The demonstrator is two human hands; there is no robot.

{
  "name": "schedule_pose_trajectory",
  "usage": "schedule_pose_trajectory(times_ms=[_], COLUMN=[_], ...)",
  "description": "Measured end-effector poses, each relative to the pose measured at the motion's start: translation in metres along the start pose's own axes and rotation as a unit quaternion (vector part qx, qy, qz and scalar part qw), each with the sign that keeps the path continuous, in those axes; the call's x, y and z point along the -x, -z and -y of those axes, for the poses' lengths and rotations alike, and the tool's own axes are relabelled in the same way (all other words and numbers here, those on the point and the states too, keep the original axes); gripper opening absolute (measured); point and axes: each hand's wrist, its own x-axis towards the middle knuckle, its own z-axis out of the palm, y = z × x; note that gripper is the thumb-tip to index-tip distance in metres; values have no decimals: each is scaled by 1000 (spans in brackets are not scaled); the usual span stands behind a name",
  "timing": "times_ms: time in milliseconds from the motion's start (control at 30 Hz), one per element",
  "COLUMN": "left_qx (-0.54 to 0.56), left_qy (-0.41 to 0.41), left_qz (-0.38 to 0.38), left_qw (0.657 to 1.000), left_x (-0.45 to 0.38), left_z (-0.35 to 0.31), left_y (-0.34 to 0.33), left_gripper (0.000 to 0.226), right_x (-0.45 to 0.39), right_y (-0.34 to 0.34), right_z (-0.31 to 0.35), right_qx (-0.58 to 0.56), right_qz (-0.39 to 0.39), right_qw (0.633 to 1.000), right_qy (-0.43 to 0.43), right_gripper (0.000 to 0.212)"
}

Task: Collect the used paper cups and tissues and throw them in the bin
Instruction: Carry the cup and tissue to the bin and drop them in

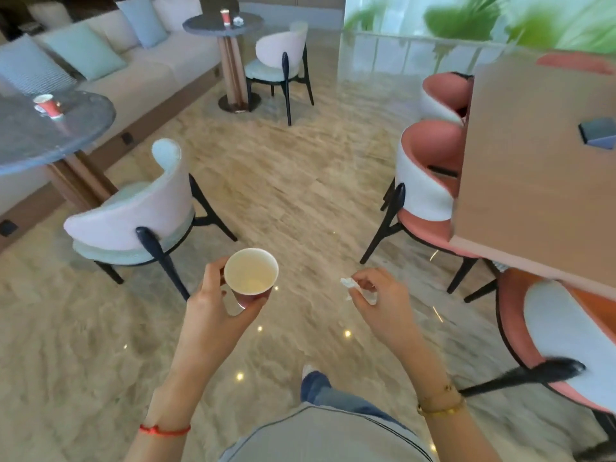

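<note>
Left hand (213, 305) clamps a cup (250, 276); right hand (383, 301) pinches a tissue (358, 290). Open floor (283, 181) runs to 12 o'clock between chairs (133, 225). No legible writing.

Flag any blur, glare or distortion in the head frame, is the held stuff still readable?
Head view: motion blur smears the floor, green plants and pink chairs at the edges; wide-angle bending curves the wooden table; ceiling-light glints spot the glossy floor. The left hand with the paper cup and the right hand pinching the tissue stay fairly sharp.
</note>
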Motion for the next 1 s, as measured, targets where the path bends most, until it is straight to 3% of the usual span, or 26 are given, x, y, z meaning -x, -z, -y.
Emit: schedule_pose_trajectory(times_ms=[233,633,833,1000], left_qx=[20,16,17,38], left_qy=[-7,-34,-88,-114], left_qz=[13,28,70,118], left_qw=[1000,999,994,986], left_x=[-183,-484,-663,-777], left_z=[-1,41,35,21], left_y=[-45,-130,-171,-220], left_gripper=[70,69,70,68], right_x=[-187,-464,-630,-717], right_y=[2,-57,-56,-45], right_z=[-16,-66,-76,-112], right_qx=[3,-5,-6,5], right_qz=[-6,-4,-62,-106], right_qw=[1000,999,997,990], right_qy=[3,-39,-42,-90], right_gripper=[9,14,12,11])
